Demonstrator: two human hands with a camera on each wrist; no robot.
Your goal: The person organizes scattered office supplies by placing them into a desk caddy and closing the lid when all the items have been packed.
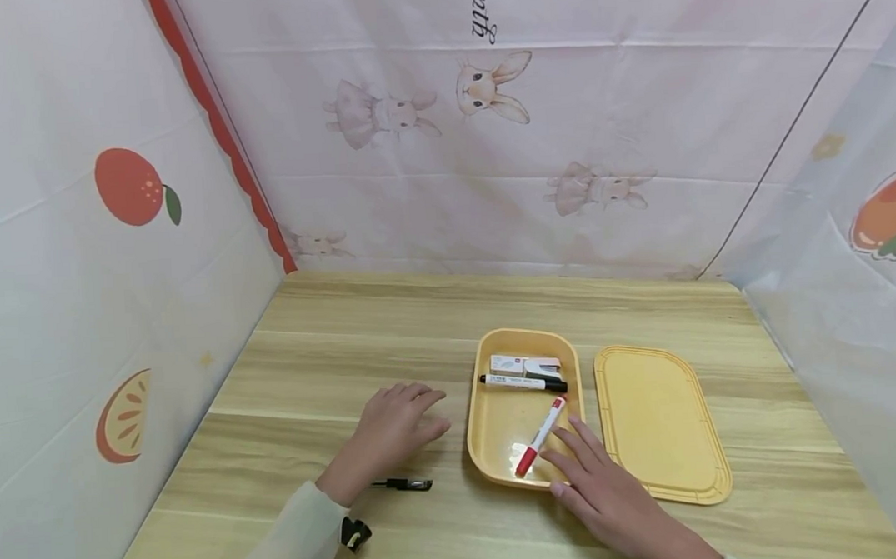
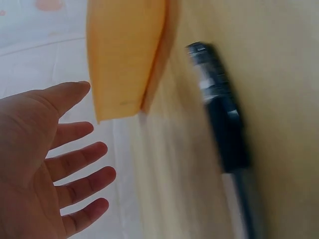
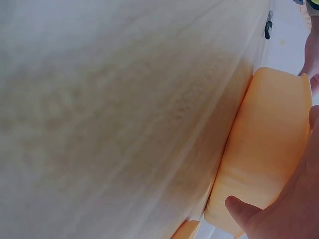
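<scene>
My left hand (image 1: 396, 428) hovers over the table left of the yellow box (image 1: 480, 453), fingers spread and holding nothing; its relaxed fingers also show in the left wrist view (image 2: 75, 169). Below it lies a black pen (image 1: 412, 484), large and blurred in the left wrist view (image 2: 227, 129). My right hand (image 1: 615, 497) is at the box's lower right corner, fingers extended over the rim near a red-capped marker (image 1: 542, 434); whether it touches the box is unclear. A black-and-white marker (image 1: 520, 382) lies in the box beside a small white box (image 1: 506, 364) and a stapler (image 1: 544, 368).
A yellow lid (image 1: 657, 420) lies flat on the wooden table (image 1: 331, 343), right of the box. Near my left sleeve is a small black object (image 1: 355, 534). Printed cloth walls (image 1: 430, 213) surround the table at the back and both sides.
</scene>
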